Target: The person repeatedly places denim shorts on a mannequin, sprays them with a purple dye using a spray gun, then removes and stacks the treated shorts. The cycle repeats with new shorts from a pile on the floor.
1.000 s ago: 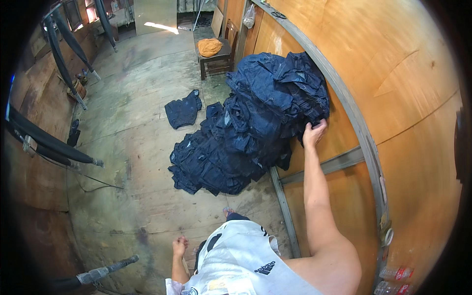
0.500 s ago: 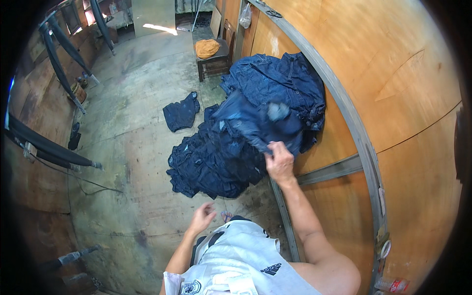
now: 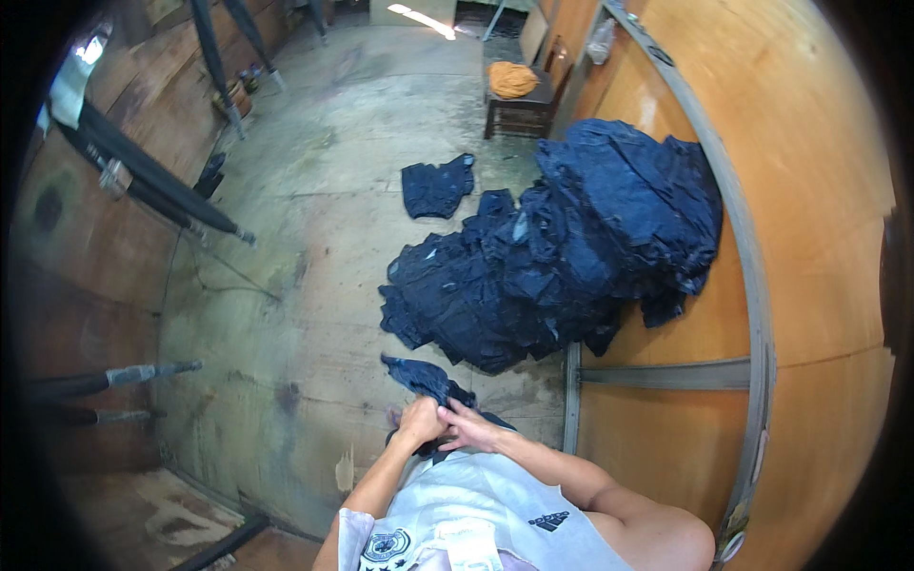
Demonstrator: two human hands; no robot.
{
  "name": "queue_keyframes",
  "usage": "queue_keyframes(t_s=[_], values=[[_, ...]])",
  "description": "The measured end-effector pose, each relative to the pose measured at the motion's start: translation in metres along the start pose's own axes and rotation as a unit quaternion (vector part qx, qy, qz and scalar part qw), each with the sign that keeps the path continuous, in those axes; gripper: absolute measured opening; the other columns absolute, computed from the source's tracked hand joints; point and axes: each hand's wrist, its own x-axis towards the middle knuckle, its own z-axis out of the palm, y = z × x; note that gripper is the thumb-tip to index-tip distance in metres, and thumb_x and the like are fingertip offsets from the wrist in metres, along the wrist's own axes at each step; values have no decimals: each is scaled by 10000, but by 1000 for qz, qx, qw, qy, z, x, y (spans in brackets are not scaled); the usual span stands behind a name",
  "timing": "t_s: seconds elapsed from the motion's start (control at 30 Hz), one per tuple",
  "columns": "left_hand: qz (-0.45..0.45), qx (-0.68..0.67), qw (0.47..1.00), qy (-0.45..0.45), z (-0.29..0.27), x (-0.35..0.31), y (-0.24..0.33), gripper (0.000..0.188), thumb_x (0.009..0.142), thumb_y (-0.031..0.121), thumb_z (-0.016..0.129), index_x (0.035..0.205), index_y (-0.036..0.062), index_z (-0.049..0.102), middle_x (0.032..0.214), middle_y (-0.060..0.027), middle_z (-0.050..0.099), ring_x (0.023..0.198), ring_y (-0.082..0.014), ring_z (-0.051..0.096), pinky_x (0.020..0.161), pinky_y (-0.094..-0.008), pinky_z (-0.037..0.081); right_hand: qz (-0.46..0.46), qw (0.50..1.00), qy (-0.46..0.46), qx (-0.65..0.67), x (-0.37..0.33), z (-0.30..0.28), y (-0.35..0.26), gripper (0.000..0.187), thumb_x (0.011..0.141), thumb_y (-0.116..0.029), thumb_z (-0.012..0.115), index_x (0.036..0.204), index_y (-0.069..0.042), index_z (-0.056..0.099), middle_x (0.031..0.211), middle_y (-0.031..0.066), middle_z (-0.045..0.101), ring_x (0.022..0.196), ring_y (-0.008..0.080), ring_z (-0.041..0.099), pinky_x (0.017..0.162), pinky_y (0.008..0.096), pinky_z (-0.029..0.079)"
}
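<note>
In front of my body hangs a dark blue denim garment (image 3: 419, 374), bunched so that its exact kind does not show. My left hand (image 3: 420, 420) is closed round its near part. Close against that hand is my right hand (image 3: 473, 430), its fingers apart and pointing left, touching or nearly touching the cloth. Beyond them a large heap of dark denim clothes (image 3: 505, 285) lies on the floor and rises against the wooden wall at the right. Apart from the heap, one small dark denim piece (image 3: 436, 187) lies flat.
An orange cloth (image 3: 512, 80) rests on a dark low stool (image 3: 519, 114) behind the heap. Black-wrapped poles (image 3: 152, 171) jut in from the left wall. A cable (image 3: 238, 271) trails over the stained floor (image 3: 324, 247). A grey frame (image 3: 666, 376) borders the wooden panels at right.
My right hand has drawn a denim garment from the heap back toward my body. My left hand has come to it and taken hold. The view has shifted leftward.
</note>
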Motion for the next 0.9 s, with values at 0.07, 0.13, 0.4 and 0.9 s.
queue_keyframes(t_s=[0.07, 0.13, 0.4, 0.9], values=[[93, 60, 992, -67, 1, -20, -20, 442, 770, 296, 688, 1051, -45, 676, 1050, -304, 670, 1011, -455, 649, 885, -480, 525, -10, 998, -3, -65, 17, 18, 9, 1102, 887, -645, 612, 1502, 99, 79, 1526, 303, 263, 1426, 364, 334, 1061, 402, 450], [82, -47, 991, -93, -11, -32, -43, 538, 781, 298, 699, 1169, -66, 623, 1132, -310, 639, 1067, -382, 632, 929, -425, 503, 15, 983, 57, -173, 34, 34, 9, 1076, 899, -627, 606, 1442, 173, 133, 1445, 329, 365, 1346, 359, 458, 1004, 364, 499], [30, -284, 950, -128, -68, -52, -111, 783, 877, 382, 681, 1456, -71, 412, 1517, -241, 412, 1446, -324, 338, 1177, -386, 276, 16, 977, 135, -167, 122, 60, -8, 790, 907, -424, 662, 1444, 36, 311, 1211, 235, 602, 953, 370, 683, 767, 448, 612], [-272, -183, 929, 169, -36, -21, -326, 432, 884, 263, 599, 1098, -104, 680, 1072, -326, 676, 1069, -335, 684, 903, -418, 517, -472, 770, 372, -214, 197, -97, -274, 513, 975, -307, 628, 1371, -27, 464, 971, 41, 627, 779, 120, 591, 602, 297, 513]])
